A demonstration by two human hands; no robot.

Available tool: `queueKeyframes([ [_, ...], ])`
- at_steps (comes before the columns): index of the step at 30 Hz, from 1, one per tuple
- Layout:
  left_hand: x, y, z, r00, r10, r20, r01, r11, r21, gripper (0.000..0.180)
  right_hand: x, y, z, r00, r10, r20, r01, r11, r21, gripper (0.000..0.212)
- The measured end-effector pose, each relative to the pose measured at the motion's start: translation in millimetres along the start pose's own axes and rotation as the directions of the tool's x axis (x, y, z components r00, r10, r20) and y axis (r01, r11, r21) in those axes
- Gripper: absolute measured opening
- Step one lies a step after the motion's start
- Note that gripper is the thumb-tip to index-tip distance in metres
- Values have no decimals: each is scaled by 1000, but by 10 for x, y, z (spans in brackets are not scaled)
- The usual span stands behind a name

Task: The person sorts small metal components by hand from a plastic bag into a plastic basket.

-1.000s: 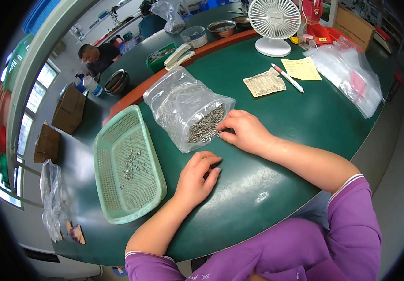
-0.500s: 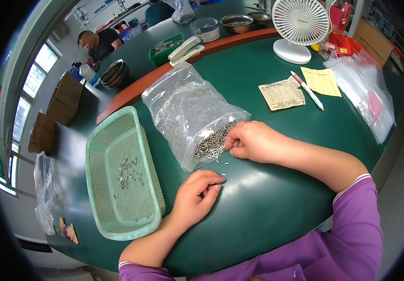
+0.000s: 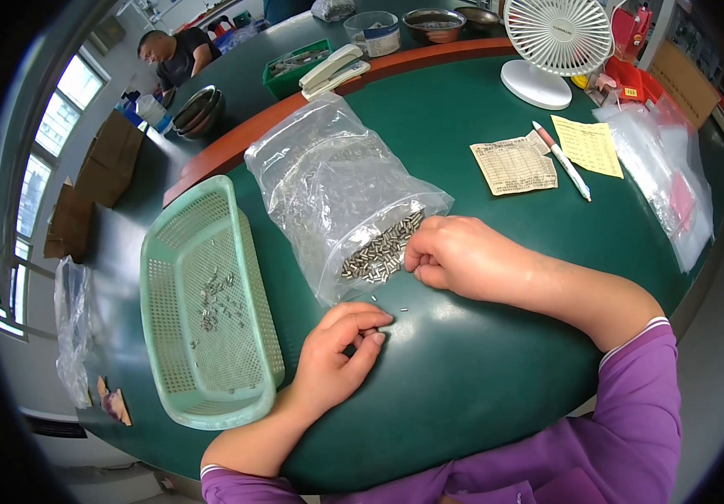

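Note:
A clear plastic bag (image 3: 328, 181) lies on the green table, its mouth toward me. Small metal pins (image 3: 383, 250) are heaped in and at its mouth. My right hand (image 3: 467, 256) rests at the right edge of this heap, thumb and fingers pinched together; what they grip, if anything, is hidden. Just in front of the bag, my left hand (image 3: 337, 357) is curled, with thumb and forefinger close together; I cannot make out anything between them. Between the hands a loose metal pin (image 3: 404, 309) lies on the table. Left of my left hand, a pale green mesh basket (image 3: 265, 353) has scattered pins inside.
Beyond the bag stand a stapler (image 3: 334, 71) and a green bin (image 3: 295, 71). A white fan (image 3: 557, 38), paper slips (image 3: 513, 164), a pen (image 3: 562, 161) and flat plastic bags (image 3: 668, 176) sit to the right. A person (image 3: 186, 55) is seated far left.
The whole view has shifted slightly. Loose pins by the bag mouth lie in different spots, and the one at my left fingertips no longer shows. Both hands keep nearly the same pose.

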State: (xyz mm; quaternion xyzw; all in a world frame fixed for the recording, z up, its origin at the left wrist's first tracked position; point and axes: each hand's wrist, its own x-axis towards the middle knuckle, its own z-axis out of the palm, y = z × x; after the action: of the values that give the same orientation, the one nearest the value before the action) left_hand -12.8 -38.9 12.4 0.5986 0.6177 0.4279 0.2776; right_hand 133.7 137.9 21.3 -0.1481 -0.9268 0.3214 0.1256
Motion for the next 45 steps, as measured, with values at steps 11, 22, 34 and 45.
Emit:
queueKeyframes([
  [11, -2, 6, 9, 1000, 12, -8, -12, 999, 48, 17, -49, -53, -110, 998, 14, 57, -13, 1000, -14, 11],
  [22, 21, 7, 150, 981, -104, -162, 78, 985, -157, 12, 2, 8, -31, 985, -109, 131, 135, 968, -211, 9],
  [34, 76, -17, 82, 964, -256, -66, 150, 735, -662, 9, 7, 2, 27, 973, -217, -74, 215, 976, -35, 11],
  [45, 65, -44, 59, 957, -214, 196, 290, 649, -703, 17, -25, -248, 163, 949, -314, -41, 296, 836, 462, 7],
])
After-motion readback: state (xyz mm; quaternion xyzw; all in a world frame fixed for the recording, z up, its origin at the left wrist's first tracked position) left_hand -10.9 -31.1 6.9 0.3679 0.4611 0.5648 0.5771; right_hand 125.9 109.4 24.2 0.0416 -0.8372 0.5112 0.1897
